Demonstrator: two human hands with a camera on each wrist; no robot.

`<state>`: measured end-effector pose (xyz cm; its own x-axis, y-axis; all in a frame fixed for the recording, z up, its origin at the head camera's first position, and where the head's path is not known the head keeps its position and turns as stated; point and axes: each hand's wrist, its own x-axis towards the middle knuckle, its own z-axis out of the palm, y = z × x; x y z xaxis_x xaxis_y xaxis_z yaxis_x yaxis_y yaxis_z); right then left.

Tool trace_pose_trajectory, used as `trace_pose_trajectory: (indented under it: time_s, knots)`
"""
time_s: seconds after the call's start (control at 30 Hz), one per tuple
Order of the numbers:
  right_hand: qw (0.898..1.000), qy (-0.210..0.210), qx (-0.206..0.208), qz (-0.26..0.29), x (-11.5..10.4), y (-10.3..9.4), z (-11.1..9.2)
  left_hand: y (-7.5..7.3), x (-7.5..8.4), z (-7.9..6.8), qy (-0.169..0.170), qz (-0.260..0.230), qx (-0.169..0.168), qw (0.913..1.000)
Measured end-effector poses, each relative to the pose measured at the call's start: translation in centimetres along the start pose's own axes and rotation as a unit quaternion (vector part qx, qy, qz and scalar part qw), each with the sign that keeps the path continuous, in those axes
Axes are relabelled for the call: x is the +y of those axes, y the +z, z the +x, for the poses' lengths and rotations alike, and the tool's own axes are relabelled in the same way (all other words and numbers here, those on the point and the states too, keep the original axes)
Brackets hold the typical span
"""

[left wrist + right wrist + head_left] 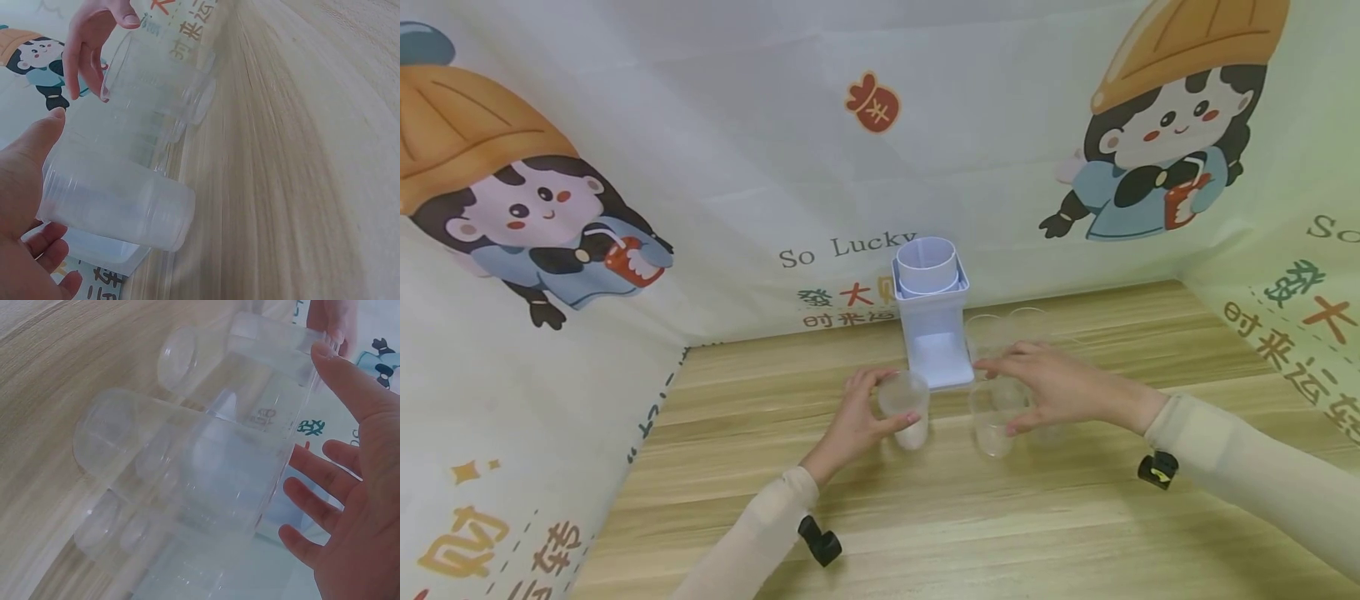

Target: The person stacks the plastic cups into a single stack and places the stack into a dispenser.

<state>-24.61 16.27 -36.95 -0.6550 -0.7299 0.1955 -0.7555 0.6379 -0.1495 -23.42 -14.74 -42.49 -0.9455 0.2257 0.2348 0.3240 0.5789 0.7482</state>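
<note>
A cloudy plastic cup (904,408) stands upright on the table; faint lines run near its rim, and I cannot tell whether several are nested. My left hand (859,421) is spread around its upper part, with the thumb in front and the fingers behind. In the left wrist view the thumb (47,134) looks apart from the cup (119,194). To the right stands a clear plastic cup (992,425). My right hand (1052,383) reaches over it with thumb and fingers spread near its rim. Other clear cups (269,369) stand close by, partly hidden.
Behind the cups, near the back wall, stands a pale lavender holder (932,333) with a round tube in its top. The wooden table (925,517) extends toward me. Printed cloth walls (737,167) enclose the back and sides.
</note>
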Motion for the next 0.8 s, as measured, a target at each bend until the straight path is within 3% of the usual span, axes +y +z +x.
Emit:
trace_pose_trajectory:
  time_s: [0.8]
  knots:
    - [1.000, 0.007, 0.011, 0.021, -0.15, -0.17, 0.44, 0.06, -0.15, 0.03, -0.003, 0.004, 0.000, 1.0000]
